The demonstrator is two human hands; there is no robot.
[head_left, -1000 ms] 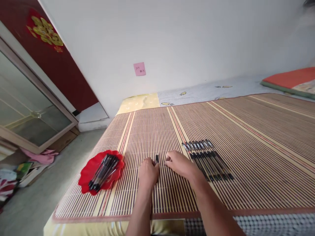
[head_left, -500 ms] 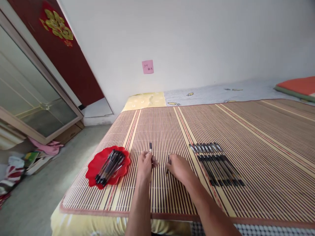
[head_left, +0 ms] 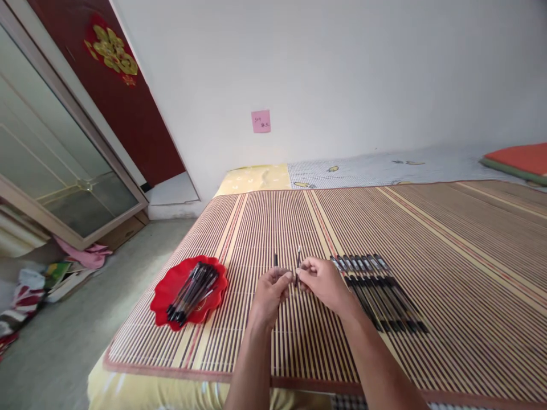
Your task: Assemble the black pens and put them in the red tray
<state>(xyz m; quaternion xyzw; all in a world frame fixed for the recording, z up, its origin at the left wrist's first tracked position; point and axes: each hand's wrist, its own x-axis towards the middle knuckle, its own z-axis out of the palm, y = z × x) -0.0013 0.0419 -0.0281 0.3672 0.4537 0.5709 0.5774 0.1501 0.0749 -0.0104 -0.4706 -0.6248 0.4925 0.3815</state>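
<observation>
My left hand, fingers closed, grips a black-ended pen that points away from me. Close beside it, my right hand pinches a thin dark stick with a pale tip, perhaps a pen or its refill. The fingertips of both hands nearly meet, and they hide the lower parts of what they hold. To the left lies a red scalloped plate with several dark pens heaped in it. Right of my hands, several black pens lie side by side in a row.
A striped bamboo mat covers the bed, its front edge near my forearms. A folded orange cloth sits at the far right. A pink note is on the wall. Left of the bed is the floor.
My hands have come together; the right moved left and up, and the stick's pale tip now points upward. The camera view has shifted slightly.
</observation>
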